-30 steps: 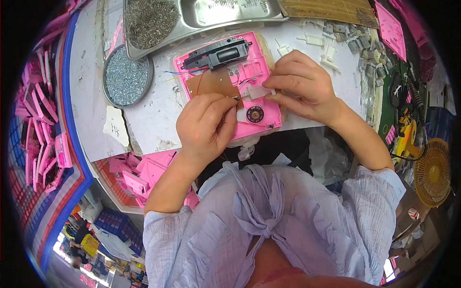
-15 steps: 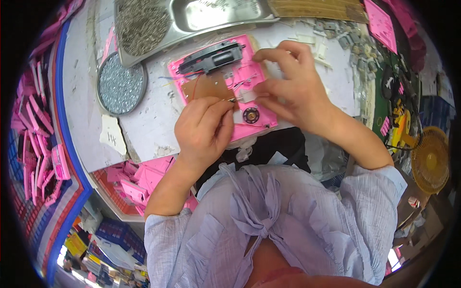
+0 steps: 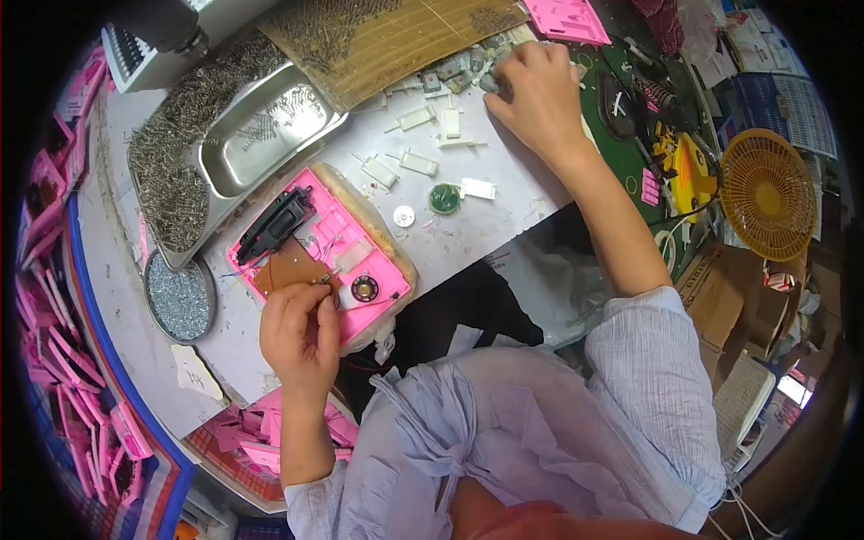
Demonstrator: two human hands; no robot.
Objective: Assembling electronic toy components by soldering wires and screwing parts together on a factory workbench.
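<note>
A pink plastic housing (image 3: 340, 219) lies tilted on the worktable, fitted with a black mechanism (image 3: 277, 225), a brown circuit board (image 3: 292, 266) and a small round speaker (image 3: 364, 288). My left hand (image 3: 301, 337) is at the board's near edge. Its thumb and forefinger pinch together beside a tiny metal piece; what they hold is too small to make out. Far to the right, my right hand (image 3: 544, 103) reaches over a pile of small grey parts (image 3: 454, 76). Its thumb and forefinger close around one dark grey part (image 3: 501, 88).
Several white plastic pieces (image 3: 418, 162) and a green round item (image 3: 444, 198) lie between the hands. A metal tray (image 3: 261, 135) stands beyond the housing, beside heaped screws (image 3: 171, 162). A round dish (image 3: 180, 301) of small metal parts is at left. Cardboard (image 3: 396, 45) lies at the back.
My right hand has left the housing and moved to the grey parts at far right. My left hand stays at the board. The whole view has turned, with the housing now further left.
</note>
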